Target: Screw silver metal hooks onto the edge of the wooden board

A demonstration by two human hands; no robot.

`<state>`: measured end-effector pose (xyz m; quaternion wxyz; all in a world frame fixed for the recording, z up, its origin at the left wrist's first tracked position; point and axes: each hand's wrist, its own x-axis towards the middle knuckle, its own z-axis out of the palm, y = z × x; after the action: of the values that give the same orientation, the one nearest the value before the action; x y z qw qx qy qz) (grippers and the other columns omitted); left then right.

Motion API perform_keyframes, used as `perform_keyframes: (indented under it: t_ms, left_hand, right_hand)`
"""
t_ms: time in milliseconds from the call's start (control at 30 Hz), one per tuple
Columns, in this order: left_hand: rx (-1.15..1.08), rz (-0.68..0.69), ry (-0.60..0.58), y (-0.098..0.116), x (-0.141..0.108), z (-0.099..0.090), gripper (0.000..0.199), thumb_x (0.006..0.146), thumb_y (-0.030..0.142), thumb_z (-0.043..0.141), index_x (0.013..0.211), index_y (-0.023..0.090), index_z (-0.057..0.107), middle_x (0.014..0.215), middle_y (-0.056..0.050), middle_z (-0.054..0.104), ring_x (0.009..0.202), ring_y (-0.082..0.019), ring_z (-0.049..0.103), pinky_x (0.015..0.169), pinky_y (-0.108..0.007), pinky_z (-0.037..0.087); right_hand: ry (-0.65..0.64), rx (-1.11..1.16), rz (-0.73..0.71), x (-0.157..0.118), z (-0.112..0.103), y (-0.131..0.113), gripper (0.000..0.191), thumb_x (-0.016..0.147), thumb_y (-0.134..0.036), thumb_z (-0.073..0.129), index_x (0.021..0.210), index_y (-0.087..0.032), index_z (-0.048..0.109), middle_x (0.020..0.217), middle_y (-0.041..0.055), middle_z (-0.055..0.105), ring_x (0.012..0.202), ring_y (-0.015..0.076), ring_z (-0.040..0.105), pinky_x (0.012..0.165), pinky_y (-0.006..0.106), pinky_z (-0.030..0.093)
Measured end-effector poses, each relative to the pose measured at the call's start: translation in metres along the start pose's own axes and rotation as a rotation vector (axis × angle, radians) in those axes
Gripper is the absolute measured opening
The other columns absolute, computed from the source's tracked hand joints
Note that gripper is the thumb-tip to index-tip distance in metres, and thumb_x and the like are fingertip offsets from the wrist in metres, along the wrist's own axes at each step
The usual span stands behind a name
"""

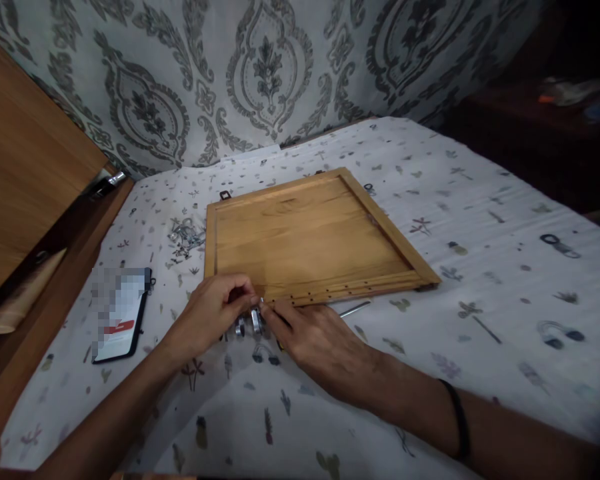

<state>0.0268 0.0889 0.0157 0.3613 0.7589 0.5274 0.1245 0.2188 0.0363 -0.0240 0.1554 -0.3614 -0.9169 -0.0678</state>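
Observation:
A framed wooden panel [300, 233] lies flat on the patterned sheet, with a row of small dark holes along its near edge. At its near left corner both hands meet over small metal parts [257, 321]. My left hand [217, 307] is closed, thumb and finger pinched on something small that I cannot make out. My right hand [313, 337] has its fingers pressed together at the same metal part, close to the left fingertips. A thin metal rod [355, 309] sticks out beyond the right hand's knuckles; its other end is hidden.
A phone [123, 320] lies on the sheet [480, 267] at the left. Loose metal pieces [186, 238] are piled left of the panel. A wooden ledge [65, 293] runs along the left side, and a patterned curtain [265, 73] hangs behind.

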Motion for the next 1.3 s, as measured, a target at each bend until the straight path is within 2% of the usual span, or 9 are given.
perform_keyframes:
  t_ms: [167, 367, 533, 633, 733, 833, 967, 1100, 1300]
  left_hand:
    - [0.01, 0.006, 0.0, 0.0, -0.001, 0.001, 0.024, 0.087, 0.038, 0.054, 0.072, 0.02, 0.06, 0.067, 0.002, 0.061, 0.065, -0.014, 0.053, 0.06, -0.026, 0.038]
    - [-0.023, 0.048, 0.031, -0.003, -0.004, 0.003, 0.026, 0.089, 0.039, 0.054, 0.073, 0.019, 0.062, 0.067, 0.002, 0.062, 0.065, -0.013, 0.053, 0.06, -0.025, 0.038]
    - [-0.036, 0.1, 0.06, -0.004, -0.006, 0.001, 0.035, 0.094, 0.041, 0.049, 0.069, 0.019, 0.058, 0.062, 0.003, 0.053, 0.06, -0.012, 0.047, 0.055, -0.024, 0.035]
    - [-0.066, 0.101, 0.123, -0.006, -0.009, 0.0, 0.037, 0.095, 0.044, 0.046, 0.071, 0.018, 0.058, 0.063, 0.003, 0.052, 0.06, -0.012, 0.048, 0.054, -0.023, 0.036]
    - [0.007, 0.083, 0.265, -0.015, -0.014, -0.006, 0.037, 0.096, 0.046, 0.044, 0.077, 0.019, 0.061, 0.067, 0.002, 0.056, 0.061, -0.013, 0.051, 0.056, -0.023, 0.04]
    - [0.211, 0.037, 0.461, -0.034, -0.019, -0.021, 0.03, 0.094, 0.04, 0.044, 0.083, 0.02, 0.063, 0.075, 0.0, 0.064, 0.068, -0.016, 0.057, 0.062, -0.025, 0.043]
    - [0.338, -0.052, 0.627, -0.065, -0.02, -0.047, 0.02, 0.089, 0.029, 0.045, 0.086, 0.021, 0.063, 0.083, -0.004, 0.066, 0.078, -0.022, 0.059, 0.074, -0.033, 0.044]
    - [0.391, -0.052, 0.65, -0.081, -0.011, -0.06, 0.02, 0.086, 0.02, 0.044, 0.087, 0.021, 0.064, 0.087, -0.005, 0.067, 0.085, -0.023, 0.062, 0.08, -0.035, 0.046]
    - [0.408, 0.035, 0.6, -0.081, 0.002, -0.052, 0.02, 0.088, 0.016, 0.046, 0.09, 0.021, 0.065, 0.091, -0.003, 0.068, 0.089, -0.02, 0.063, 0.083, -0.033, 0.048]
  right_hand:
    - [-0.035, -0.007, 0.001, 0.0, -0.001, -0.001, 0.038, 0.079, 0.0, 0.058, 0.116, -0.005, 0.06, 0.09, 0.0082, 0.068, 0.061, 0.0214, 0.064, 0.049, 0.036, 0.047]
    - [-0.027, 0.007, 0.002, -0.001, 0.001, 0.0, 0.037, 0.079, 0.0, 0.059, 0.116, -0.005, 0.061, 0.092, 0.0091, 0.069, 0.065, 0.0241, 0.067, 0.049, 0.038, 0.048]
    - [-0.035, -0.006, 0.011, -0.001, -0.001, -0.001, 0.037, 0.082, -0.001, 0.057, 0.119, -0.006, 0.06, 0.094, 0.0095, 0.069, 0.064, 0.0235, 0.067, 0.05, 0.038, 0.049]
    - [-0.034, -0.003, 0.008, 0.0, -0.002, -0.001, 0.034, 0.08, 0.0, 0.058, 0.113, -0.008, 0.062, 0.091, 0.0082, 0.069, 0.063, 0.0225, 0.066, 0.05, 0.037, 0.049]
    - [-0.001, -0.001, 0.004, 0.0, -0.001, 0.0, 0.036, 0.078, 0.002, 0.06, 0.113, -0.007, 0.062, 0.087, 0.0062, 0.07, 0.061, 0.0209, 0.066, 0.048, 0.035, 0.049]
    - [0.027, -0.025, 0.005, -0.001, 0.002, 0.0, 0.044, 0.075, 0.005, 0.061, 0.117, -0.006, 0.06, 0.088, 0.0062, 0.071, 0.06, 0.02, 0.067, 0.049, 0.033, 0.051]
    - [0.046, -0.028, -0.004, -0.002, 0.004, 0.001, 0.047, 0.073, 0.009, 0.055, 0.117, -0.007, 0.059, 0.089, 0.007, 0.071, 0.062, 0.0201, 0.068, 0.052, 0.033, 0.053]
    - [0.095, -0.012, -0.02, -0.002, 0.005, 0.002, 0.05, 0.07, 0.012, 0.045, 0.114, -0.006, 0.059, 0.087, 0.0087, 0.071, 0.063, 0.0216, 0.068, 0.052, 0.034, 0.055]
    - [0.143, -0.013, -0.025, 0.0, 0.007, 0.003, 0.056, 0.064, 0.013, 0.044, 0.113, -0.007, 0.061, 0.086, 0.0084, 0.072, 0.062, 0.0206, 0.069, 0.052, 0.032, 0.057]
